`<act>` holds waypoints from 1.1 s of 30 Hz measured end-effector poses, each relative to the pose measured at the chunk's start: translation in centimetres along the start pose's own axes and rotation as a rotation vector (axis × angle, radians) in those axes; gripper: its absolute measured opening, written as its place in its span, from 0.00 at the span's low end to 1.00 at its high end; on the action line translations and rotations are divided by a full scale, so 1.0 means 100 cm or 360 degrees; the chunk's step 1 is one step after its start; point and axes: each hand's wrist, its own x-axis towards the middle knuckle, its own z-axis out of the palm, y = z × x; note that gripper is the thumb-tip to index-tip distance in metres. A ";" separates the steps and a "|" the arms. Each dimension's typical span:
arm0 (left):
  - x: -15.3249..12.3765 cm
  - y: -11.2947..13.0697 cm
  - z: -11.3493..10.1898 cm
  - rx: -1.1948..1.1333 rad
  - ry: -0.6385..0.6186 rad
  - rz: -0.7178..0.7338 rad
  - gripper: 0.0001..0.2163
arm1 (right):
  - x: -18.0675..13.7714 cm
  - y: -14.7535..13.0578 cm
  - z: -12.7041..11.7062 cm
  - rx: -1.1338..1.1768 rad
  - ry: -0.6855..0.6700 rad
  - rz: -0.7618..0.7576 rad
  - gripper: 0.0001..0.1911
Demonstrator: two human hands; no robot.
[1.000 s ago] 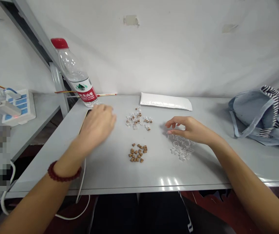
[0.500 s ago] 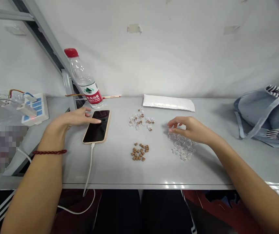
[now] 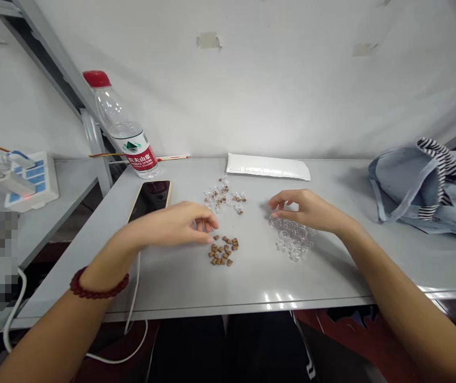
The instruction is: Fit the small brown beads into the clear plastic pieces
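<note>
My left hand (image 3: pixel 180 224) hovers at the upper left edge of a group of small brown cubes (image 3: pixel 220 254), its fingers loosely bent and apart from the thumb, with nothing seen between them. My right hand (image 3: pixel 305 208) is over the far edge of a pile of clear plastic pieces (image 3: pixel 293 239). Its fingers are curved with a gap to the thumb, and I see nothing held; whether the fingertips touch the pile I cannot tell. Between the hands, farther back, lies a scatter of clear pieces with brown bits (image 3: pixel 215 198) in or among them.
A phone (image 3: pixel 151 194) on a white cable lies partly behind my left forearm. Behind it stands a water bottle (image 3: pixel 138 154) with a red cap. A white packet (image 3: pixel 267 166) lies along the wall. To the right is a denim bag (image 3: pixel 403 181); at far left, a power strip (image 3: pixel 40 183).
My left hand has left the phone screen and moved right to the brown cubes. My right hand stays over the clear pieces. The view has shifted slightly to the right.
</note>
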 end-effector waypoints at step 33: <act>0.013 0.010 0.031 -0.0248 0.0494 -0.0055 0.04 | 0.002 -0.002 0.012 -0.0134 -0.0078 -0.0256 0.19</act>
